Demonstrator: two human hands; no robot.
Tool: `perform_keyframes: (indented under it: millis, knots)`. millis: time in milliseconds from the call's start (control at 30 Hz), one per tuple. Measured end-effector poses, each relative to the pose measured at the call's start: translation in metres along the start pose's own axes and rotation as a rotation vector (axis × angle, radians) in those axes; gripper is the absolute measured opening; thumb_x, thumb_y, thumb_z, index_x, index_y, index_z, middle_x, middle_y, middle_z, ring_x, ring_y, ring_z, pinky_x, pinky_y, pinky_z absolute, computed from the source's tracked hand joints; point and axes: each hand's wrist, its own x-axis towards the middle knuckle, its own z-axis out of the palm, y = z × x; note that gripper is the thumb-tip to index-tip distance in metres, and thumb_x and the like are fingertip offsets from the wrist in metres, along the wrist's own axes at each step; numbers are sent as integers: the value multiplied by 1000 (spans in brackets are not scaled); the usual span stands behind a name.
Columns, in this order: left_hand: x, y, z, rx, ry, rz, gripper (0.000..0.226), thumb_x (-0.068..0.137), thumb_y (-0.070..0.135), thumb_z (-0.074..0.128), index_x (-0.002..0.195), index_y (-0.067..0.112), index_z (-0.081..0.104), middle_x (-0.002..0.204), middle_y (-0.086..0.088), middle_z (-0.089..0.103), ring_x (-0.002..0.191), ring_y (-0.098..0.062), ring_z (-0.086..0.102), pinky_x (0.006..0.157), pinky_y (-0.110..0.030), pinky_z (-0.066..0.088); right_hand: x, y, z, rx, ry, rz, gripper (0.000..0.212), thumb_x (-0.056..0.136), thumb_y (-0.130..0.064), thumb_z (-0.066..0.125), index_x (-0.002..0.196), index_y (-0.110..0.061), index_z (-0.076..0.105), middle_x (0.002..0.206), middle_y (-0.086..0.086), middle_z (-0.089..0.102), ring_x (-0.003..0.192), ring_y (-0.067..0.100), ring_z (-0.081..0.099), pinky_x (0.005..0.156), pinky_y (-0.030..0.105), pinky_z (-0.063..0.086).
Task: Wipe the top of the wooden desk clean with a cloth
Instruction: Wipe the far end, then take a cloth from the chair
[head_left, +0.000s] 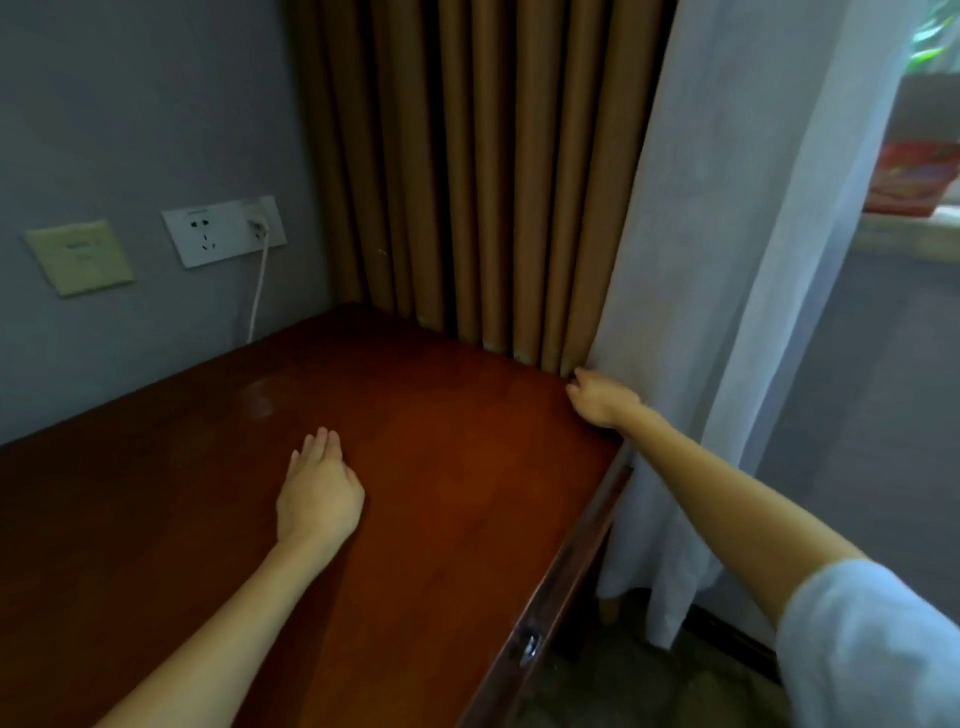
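Observation:
The dark red-brown wooden desk (447, 467) fills the lower left of the view, with a pale smudge (260, 400) on its top near the wall. My left hand (319, 493) lies palm down on the middle of the desk top, fingers stretched out, holding nothing. My right hand (597, 397) is at the desk's far right corner, fingers curled on the edge of the sheer white curtain (727, 260) where it meets the brown one. No cloth is in view.
Brown curtains (467, 182) hang along the desk's far edge. On the grey wall at left are a socket plate (223, 231) with a white cable (260, 291) running down behind the desk, and a yellowish plate (80, 257). A drawer handle (530, 647) sits on the desk's right front.

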Motion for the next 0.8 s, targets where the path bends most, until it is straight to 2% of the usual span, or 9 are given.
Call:
perform_keyframes:
  millis: [67, 167, 267, 333, 467, 567, 633, 700, 800]
  knots:
    - [-1, 1, 0, 2, 6, 3, 51, 102, 16, 25, 151, 3, 17, 160, -9, 12, 148, -18, 9, 121, -31, 7, -8, -28, 12, -50, 57, -54, 53, 100, -30, 32, 143, -1, 31, 151, 19, 32, 139, 31, 31, 112, 37, 28]
    - [-2, 0, -3, 2, -5, 14, 51, 102, 17, 26, 151, 3, 17, 159, -10, 12, 148, -18, 9, 121, -32, 7, -47, -70, 32, -90, 23, -284, 57, 102, -33, 28, 151, -7, 14, 160, 10, 10, 148, 21, 8, 118, 30, 6]
    - [-5, 0, -5, -15, -20, 25, 51, 102, 16, 25, 151, 2, 17, 159, -11, 12, 148, -19, 9, 121, -31, 7, -113, -90, 47, -92, 43, -527, 58, 102, -34, 28, 152, -13, 8, 160, 4, 3, 148, 15, 1, 118, 27, 0]
    - [-6, 0, -6, -24, -16, 26, 51, 102, 16, 25, 151, 3, 17, 159, -10, 13, 148, -19, 10, 121, -31, 7, -150, -82, 50, -60, 75, -594, 61, 102, -36, 29, 152, -15, 2, 160, 1, -2, 147, 12, -5, 117, 25, -4]
    - [-6, 0, -5, -22, -9, 25, 51, 102, 16, 24, 151, 4, 17, 160, -9, 12, 148, -18, 10, 121, -31, 7, -162, -34, 40, 2, 156, -368, 67, 100, -41, 31, 151, -14, -3, 157, -1, -7, 146, 12, -7, 116, 25, -6]
    - [-6, 1, -3, -19, -4, 19, 51, 102, 17, 25, 151, 4, 16, 160, -9, 11, 148, -18, 9, 121, -31, 7, -119, 8, 30, 50, 140, -122, 64, 101, -36, 29, 151, -5, 5, 159, 11, 0, 148, 21, -1, 118, 29, -1]
    - [-5, 2, -2, -14, 13, 22, 52, 102, 17, 25, 151, 5, 15, 160, -9, 11, 148, -18, 8, 121, -31, 7, -79, 27, 19, 62, 125, -6, 58, 101, -30, 31, 148, 1, 18, 157, 19, 14, 147, 28, 11, 118, 33, 6]
    - [-4, 3, -1, -10, 16, 16, 52, 102, 18, 24, 152, 5, 14, 160, -9, 10, 148, -17, 8, 121, -31, 6, -40, 26, 10, 33, 93, 27, 53, 98, -32, 29, 136, 4, 38, 144, 23, 38, 134, 33, 34, 110, 37, 24]
    - [-3, 2, 0, -4, 7, 11, 53, 102, 18, 22, 152, 6, 12, 160, -8, 7, 148, -16, 5, 121, -30, 4, 3, -13, 14, 5, 57, -13, 44, 98, -30, 34, 126, 2, 45, 131, 22, 50, 119, 35, 47, 98, 39, 37]
